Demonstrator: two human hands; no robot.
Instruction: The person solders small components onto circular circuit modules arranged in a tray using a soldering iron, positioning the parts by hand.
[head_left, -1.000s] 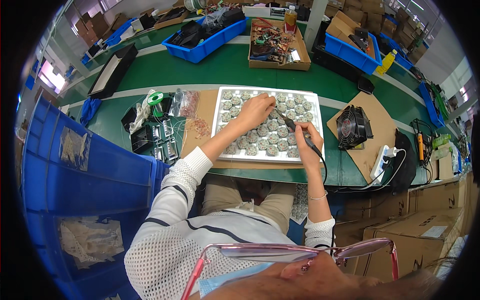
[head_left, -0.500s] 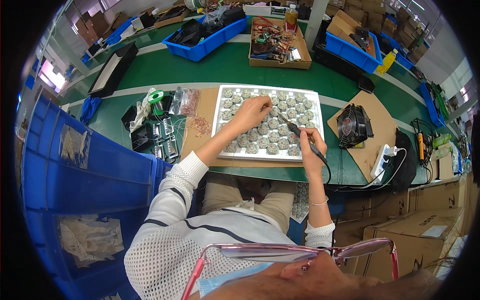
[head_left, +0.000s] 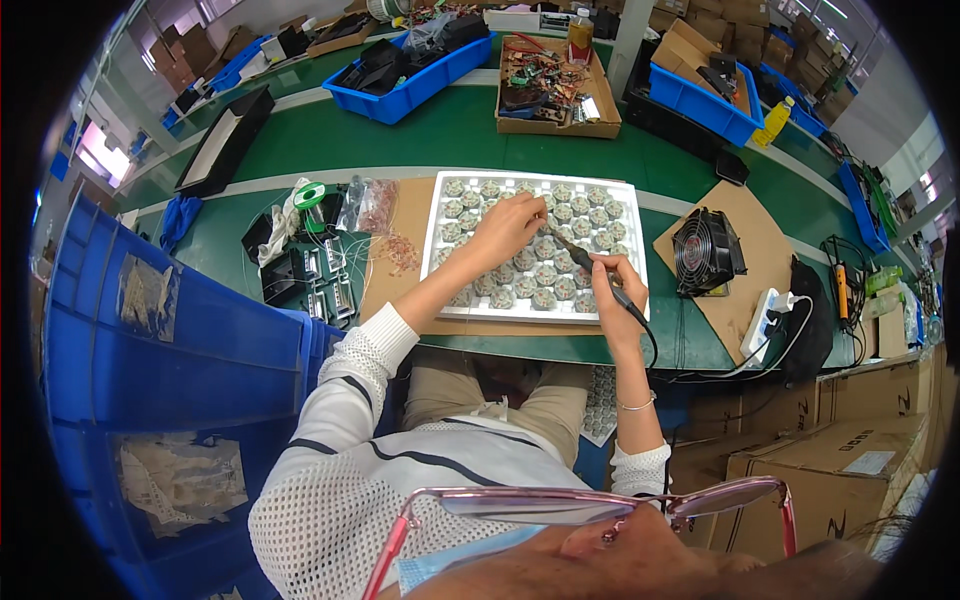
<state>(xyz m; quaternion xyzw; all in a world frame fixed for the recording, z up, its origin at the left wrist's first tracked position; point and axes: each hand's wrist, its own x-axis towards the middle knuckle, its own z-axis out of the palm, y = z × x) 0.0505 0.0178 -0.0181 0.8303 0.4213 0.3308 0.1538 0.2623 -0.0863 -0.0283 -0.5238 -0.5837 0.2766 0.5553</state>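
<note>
A white foam tray [head_left: 530, 315] lies in front of me, filled with rows of small round greyish parts [head_left: 544, 298]. My right hand [head_left: 622, 290] grips a soldering iron [head_left: 579, 257] by its dark handle. The iron's tip points up and left, close to the fingertips of my left hand. Over the upper middle of the tray, my left hand [head_left: 508, 230] has its thumb and fingers pinched together above the parts. Whatever is between those fingertips is too small to make out.
Left of the tray are a solder spool [head_left: 311, 196], thin wires [head_left: 398, 254] and small metal-cased parts [head_left: 342, 296]. To the right stand a black fan [head_left: 706, 252] and a white power strip [head_left: 760, 326]. A large blue bin [head_left: 190, 350] rises beside my left arm.
The soldering iron and my right hand have shifted slightly left and up. My left hand has turned a little and stays pinched near the same spot.
</note>
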